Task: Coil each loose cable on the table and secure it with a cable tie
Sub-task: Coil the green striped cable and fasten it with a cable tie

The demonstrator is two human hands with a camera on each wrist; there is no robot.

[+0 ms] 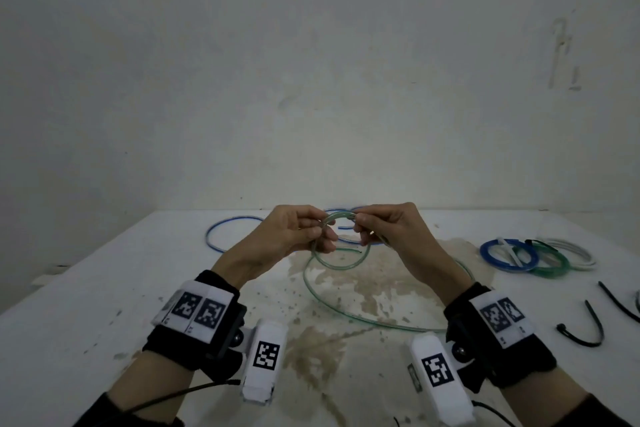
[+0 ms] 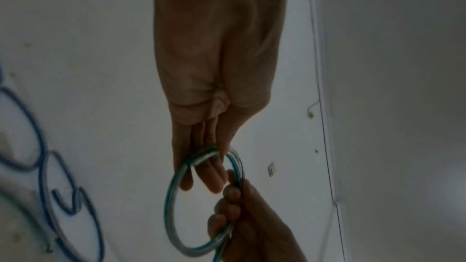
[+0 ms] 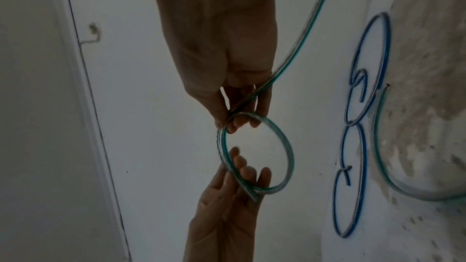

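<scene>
Held up over the middle of the worktop [image 1: 104, 288], the clear green cable [image 1: 332, 262] is part-wound into a small ring pinched between both hands, and the rest of it trails down from the right hand [image 1: 388, 229] in a wide sweep across the stained patch near the person. The left hand [image 1: 294, 232] has thumb and fingers closed on the left side of the ring; the right hand's grip is curled round the ring's right side, where the trailing length feeds in between the fingers. It looks light and springy — the plastic seems to hold its own curve, so I'd guess the turns want to spring open the moment the pinch slackens, and the smooth jacket probably slides easily. The best hold, to my eye, is where the turns cross, all strands squeezed together, with the other hand free to draw in the slack. A loose blue cable [image 1: 221, 229] lies at the far left, tied coils [image 1: 509, 255] sit to the right, and black cable ties [image 1: 588, 329] wait at the near right — within reach of the right hand.
</scene>
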